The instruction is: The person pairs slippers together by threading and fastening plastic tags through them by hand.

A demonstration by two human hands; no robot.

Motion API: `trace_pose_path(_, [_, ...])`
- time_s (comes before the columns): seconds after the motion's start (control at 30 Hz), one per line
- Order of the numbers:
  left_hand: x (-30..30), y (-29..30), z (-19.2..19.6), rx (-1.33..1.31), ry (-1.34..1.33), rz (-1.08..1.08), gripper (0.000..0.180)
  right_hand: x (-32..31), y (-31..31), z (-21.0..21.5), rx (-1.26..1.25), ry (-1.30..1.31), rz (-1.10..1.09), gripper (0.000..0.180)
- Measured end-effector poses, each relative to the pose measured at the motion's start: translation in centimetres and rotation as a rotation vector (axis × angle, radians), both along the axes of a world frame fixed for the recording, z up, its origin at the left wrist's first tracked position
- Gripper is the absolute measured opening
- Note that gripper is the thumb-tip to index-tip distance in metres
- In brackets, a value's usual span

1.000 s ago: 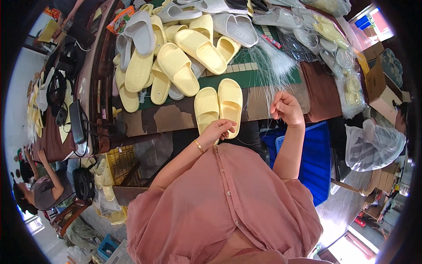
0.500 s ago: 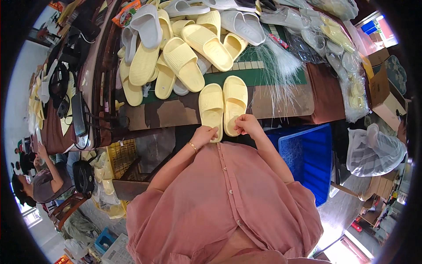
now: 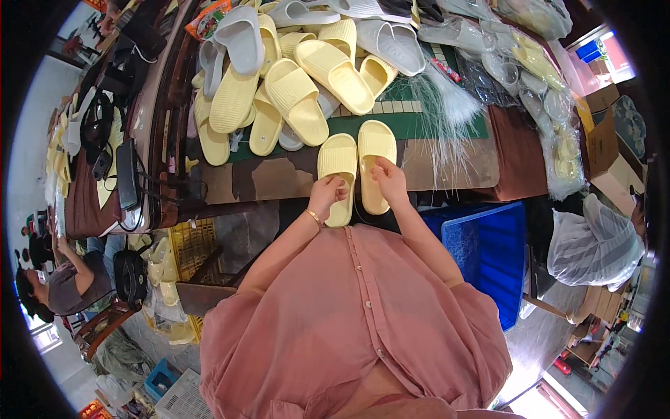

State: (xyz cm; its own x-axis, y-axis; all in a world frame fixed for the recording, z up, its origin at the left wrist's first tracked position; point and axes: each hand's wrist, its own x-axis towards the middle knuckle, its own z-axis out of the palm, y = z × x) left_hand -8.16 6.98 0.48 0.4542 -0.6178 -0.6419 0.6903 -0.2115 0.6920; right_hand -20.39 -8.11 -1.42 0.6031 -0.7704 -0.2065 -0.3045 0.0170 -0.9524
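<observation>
The left grip (image 3: 327, 194) is curled, fingers drawn in toward the thumb, over the near part of the left yellow slipper (image 3: 337, 155); the right grip (image 3: 388, 181) is bent likewise over the right yellow slipper (image 3: 377, 140), thumb and fingertips brought close together. Whether a thin strand is pinched in either grip, or how firmly the footbeds are touched, cannot be told. The two slippers are laid side by side, toes pointed far, at the near edge of the desk (image 3: 279, 174), with their heels extended past it.

The step in hand is judged to be fine finger work on this pair. For the next move, small, matched fingertip motions seem to be called for, with both slippers kept aligned and not pushed off the edge.

A slipper pile (image 3: 299, 105) is heaped far and left, and a bundle of white strands (image 3: 447, 98) is spread far and right of the pair. On the near right, a blue bin (image 3: 504, 262) is placed below the desk.
</observation>
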Motion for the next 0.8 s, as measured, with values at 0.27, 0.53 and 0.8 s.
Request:
trace_pose_path(0.27, [-1.6,1.7,-0.7,0.079,-0.044,0.008,0.025,-2.3,2.1,2.1,-0.235,0.105,0.003,0.023])
trace_pose_path(0.53, [-1.8,2.2,0.1,0.085,-0.052,0.015,0.024,-2.9,4.4,6.6,-0.294,0.039,0.391,0.025])
trace_pose_path(0.8, [-2.1,1.9,0.5,0.091,-0.083,-0.002,0.021,-2.3,5.8,6.6,-0.466,0.082,0.626,0.025])
